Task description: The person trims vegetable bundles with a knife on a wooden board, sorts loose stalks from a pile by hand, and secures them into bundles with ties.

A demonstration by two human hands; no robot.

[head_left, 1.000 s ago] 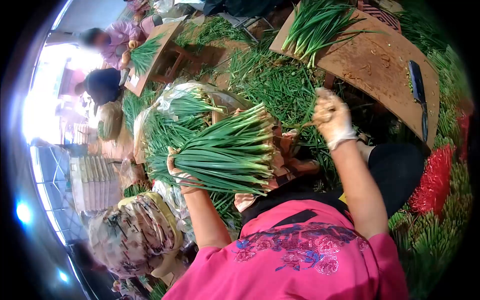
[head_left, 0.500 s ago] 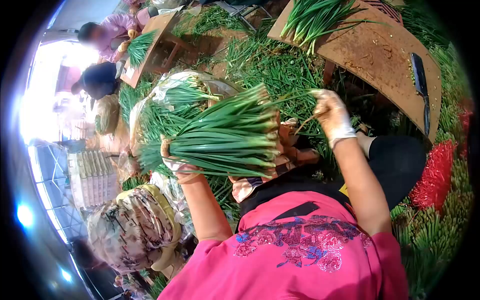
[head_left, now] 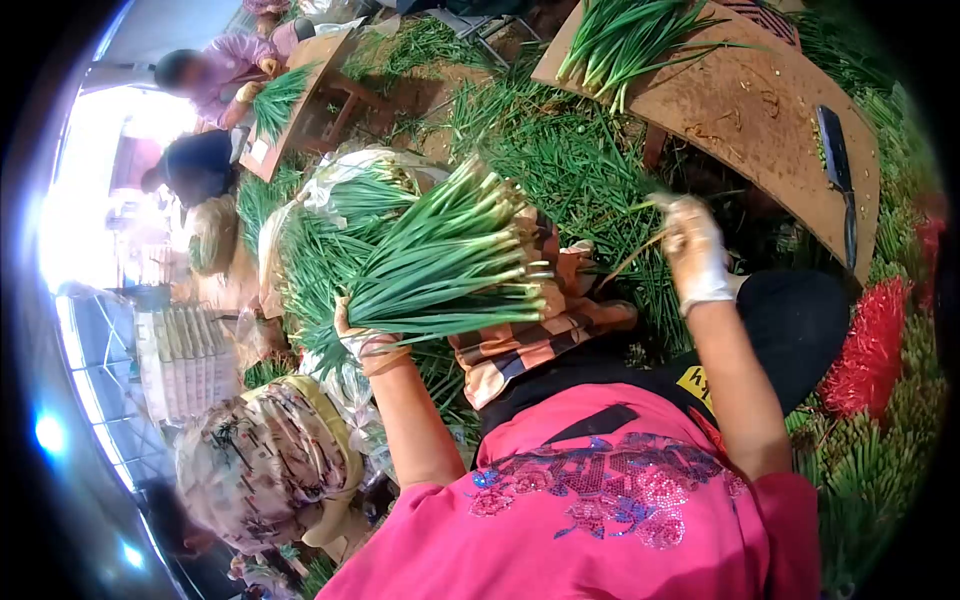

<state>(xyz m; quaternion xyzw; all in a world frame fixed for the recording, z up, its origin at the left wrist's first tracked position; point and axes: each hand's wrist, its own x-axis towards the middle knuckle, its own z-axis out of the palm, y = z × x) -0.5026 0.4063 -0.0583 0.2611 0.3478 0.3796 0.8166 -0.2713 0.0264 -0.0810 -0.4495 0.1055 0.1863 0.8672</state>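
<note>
My left hand (head_left: 362, 337), in a pale glove, is wrapped round the leafy side of a large bunch of green stalks (head_left: 440, 265). The bunch's pale root ends point right, over my lap. To the right, apart from the bunch, my right hand (head_left: 692, 245), also gloved, is closed with a thin yellowish leaf (head_left: 635, 258) trailing from its fingers. The fingertips are slightly blurred. Behind the bunch, a plastic-lined container (head_left: 268, 250) holds more green stalks (head_left: 370, 195).
A wooden board (head_left: 745, 110) at the upper right bears a cleaver (head_left: 836, 150) and another bunch (head_left: 625, 45). Red ties (head_left: 868, 350) lie at the right. A person in a patterned head covering (head_left: 265, 465) is at lower left; another person (head_left: 225, 75) works at upper left.
The bunch has tilted, its root ends fanning up and shifting slightly left. My right hand has moved right and a little down, away from the bunch.
</note>
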